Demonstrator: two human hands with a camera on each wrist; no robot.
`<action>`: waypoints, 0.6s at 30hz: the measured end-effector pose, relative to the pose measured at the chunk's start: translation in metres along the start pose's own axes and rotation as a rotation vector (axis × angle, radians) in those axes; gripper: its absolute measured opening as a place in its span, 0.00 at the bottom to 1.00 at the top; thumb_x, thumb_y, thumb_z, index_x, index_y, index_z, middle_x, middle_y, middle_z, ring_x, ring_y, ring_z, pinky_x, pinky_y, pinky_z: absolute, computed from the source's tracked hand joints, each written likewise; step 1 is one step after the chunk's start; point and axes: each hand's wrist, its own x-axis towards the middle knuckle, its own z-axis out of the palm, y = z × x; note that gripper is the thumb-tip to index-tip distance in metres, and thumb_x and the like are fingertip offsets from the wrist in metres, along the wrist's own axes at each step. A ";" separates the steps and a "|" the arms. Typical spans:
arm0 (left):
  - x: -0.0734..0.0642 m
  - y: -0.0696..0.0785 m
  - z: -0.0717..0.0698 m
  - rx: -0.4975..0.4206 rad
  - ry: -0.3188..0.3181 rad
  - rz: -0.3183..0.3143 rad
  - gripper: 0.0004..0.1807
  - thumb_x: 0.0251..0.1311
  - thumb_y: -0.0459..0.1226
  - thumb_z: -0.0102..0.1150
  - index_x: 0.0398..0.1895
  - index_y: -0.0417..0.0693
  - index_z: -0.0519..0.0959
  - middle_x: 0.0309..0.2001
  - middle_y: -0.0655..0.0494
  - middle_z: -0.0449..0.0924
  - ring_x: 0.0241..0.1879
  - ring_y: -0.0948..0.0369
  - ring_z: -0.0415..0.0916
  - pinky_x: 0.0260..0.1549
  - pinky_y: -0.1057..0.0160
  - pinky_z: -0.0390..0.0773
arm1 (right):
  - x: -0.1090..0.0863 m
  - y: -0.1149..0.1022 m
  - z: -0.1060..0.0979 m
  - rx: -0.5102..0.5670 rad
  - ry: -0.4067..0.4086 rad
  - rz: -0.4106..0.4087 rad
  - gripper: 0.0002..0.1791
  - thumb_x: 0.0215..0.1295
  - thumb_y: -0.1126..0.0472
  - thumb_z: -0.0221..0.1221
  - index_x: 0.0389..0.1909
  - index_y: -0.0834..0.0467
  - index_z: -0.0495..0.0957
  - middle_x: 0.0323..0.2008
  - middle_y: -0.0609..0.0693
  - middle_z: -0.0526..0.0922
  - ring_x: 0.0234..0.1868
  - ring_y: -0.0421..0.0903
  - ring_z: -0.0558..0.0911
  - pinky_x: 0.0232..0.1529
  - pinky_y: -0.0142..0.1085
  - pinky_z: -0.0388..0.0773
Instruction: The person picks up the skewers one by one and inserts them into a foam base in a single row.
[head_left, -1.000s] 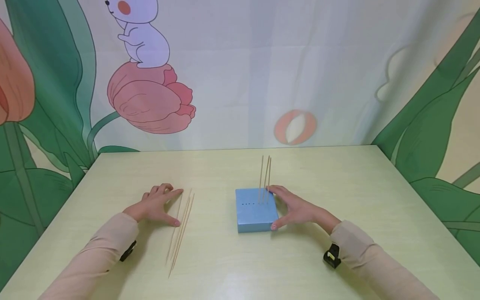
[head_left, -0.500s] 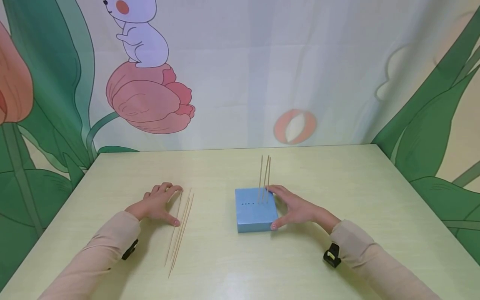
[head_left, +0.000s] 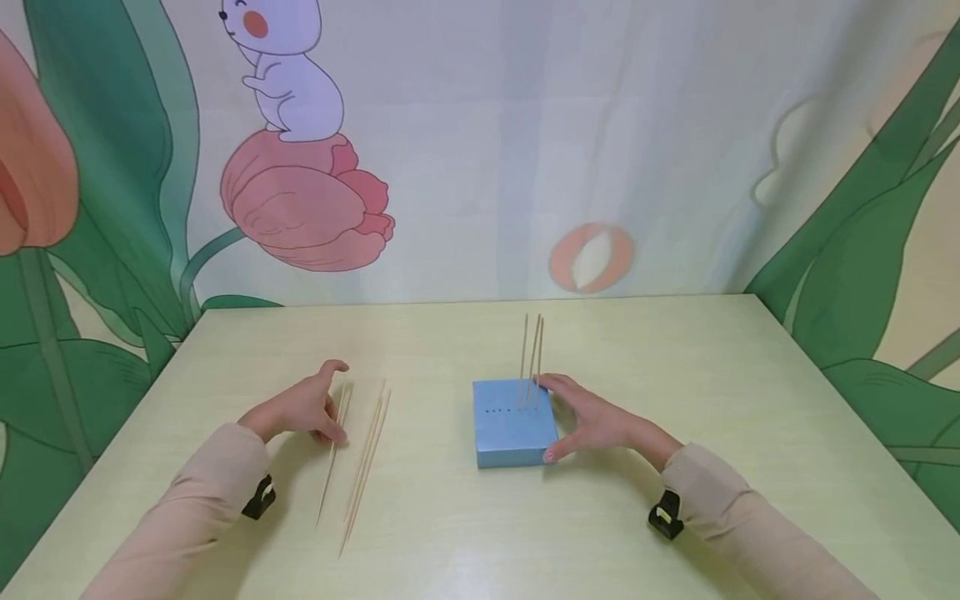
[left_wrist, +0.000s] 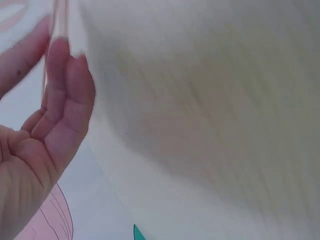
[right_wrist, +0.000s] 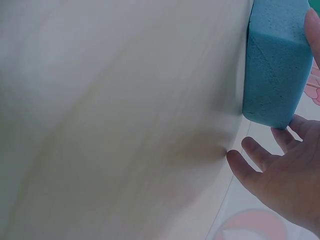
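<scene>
My left hand (head_left: 300, 407) pinches a thin bamboo skewer (head_left: 327, 479) between thumb and fingers, its lower end slanting toward the table's near side. In the left wrist view, the fingers (left_wrist: 70, 95) curl in while the skewer is blurred beside them. Just right of that hand, several loose skewers (head_left: 365, 471) lie close together on the table. My right hand (head_left: 596, 419) holds the right side of a blue foam block (head_left: 510, 433), thumb at the near corner and fingers at the far one. Three skewers (head_left: 522, 354) stand upright in the block, beside a row of small holes (head_left: 498, 410).
The pale wooden table (head_left: 435, 517) carries all of this. Behind it hangs a curtain (head_left: 465, 167) printed with flowers and a white animal. Black wrist straps (head_left: 664, 515) sit at both sleeves.
My left hand has taken hold of one skewer and shifted it slightly left, apart from the others. The right hand and the foam block keep their place.
</scene>
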 end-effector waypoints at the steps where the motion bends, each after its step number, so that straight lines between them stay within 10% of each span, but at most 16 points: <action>1: -0.002 0.001 -0.001 -0.039 0.004 -0.012 0.56 0.43 0.28 0.69 0.66 0.39 0.36 0.20 0.48 0.75 0.19 0.56 0.74 0.24 0.59 0.78 | 0.000 0.000 0.000 -0.001 0.000 0.000 0.59 0.39 0.49 0.73 0.69 0.60 0.47 0.67 0.59 0.48 0.67 0.59 0.50 0.62 0.56 0.51; 18: -0.013 0.058 0.002 -0.032 0.378 0.286 0.54 0.46 0.24 0.65 0.70 0.51 0.40 0.22 0.51 0.73 0.20 0.57 0.73 0.25 0.64 0.78 | 0.001 0.003 0.001 -0.002 -0.003 0.001 0.59 0.39 0.49 0.72 0.68 0.61 0.47 0.67 0.59 0.48 0.67 0.59 0.50 0.62 0.57 0.51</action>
